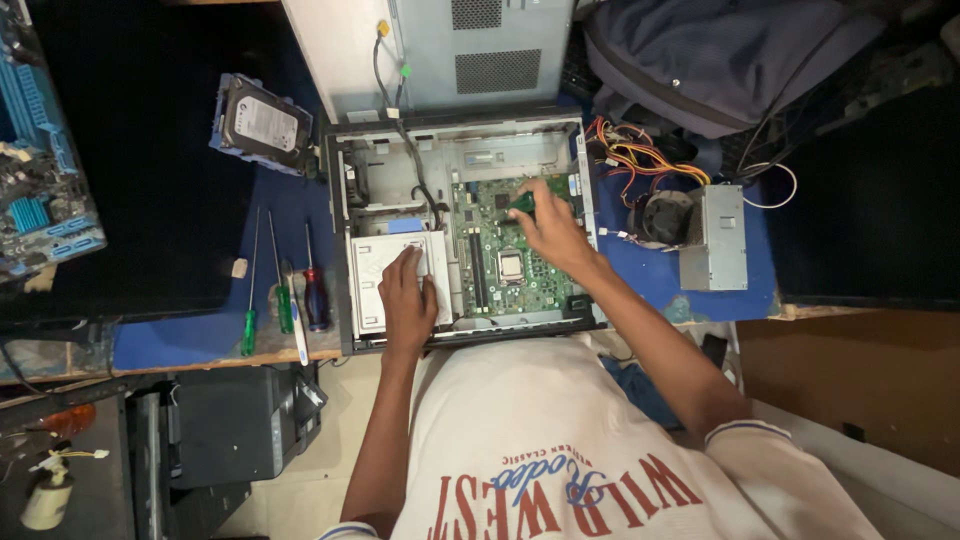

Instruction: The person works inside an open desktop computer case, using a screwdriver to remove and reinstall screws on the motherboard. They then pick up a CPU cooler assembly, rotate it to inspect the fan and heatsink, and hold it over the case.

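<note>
Grey computer case (340, 215), lid off, fills the blue tabletop (190, 335) to its front edge. Left hand (408, 300) flat, fingers spread, on drive cage (375, 270). Right hand (550, 232) fingers grip green-handled screwdriver (522, 203) over circuit board (505, 265). Spare screwdrivers (285, 300) just left.

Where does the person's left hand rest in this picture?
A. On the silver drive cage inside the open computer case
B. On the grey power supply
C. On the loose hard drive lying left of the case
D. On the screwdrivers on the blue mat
A: the left hand lies flat on the silver drive cage inside the open computer case.
</note>
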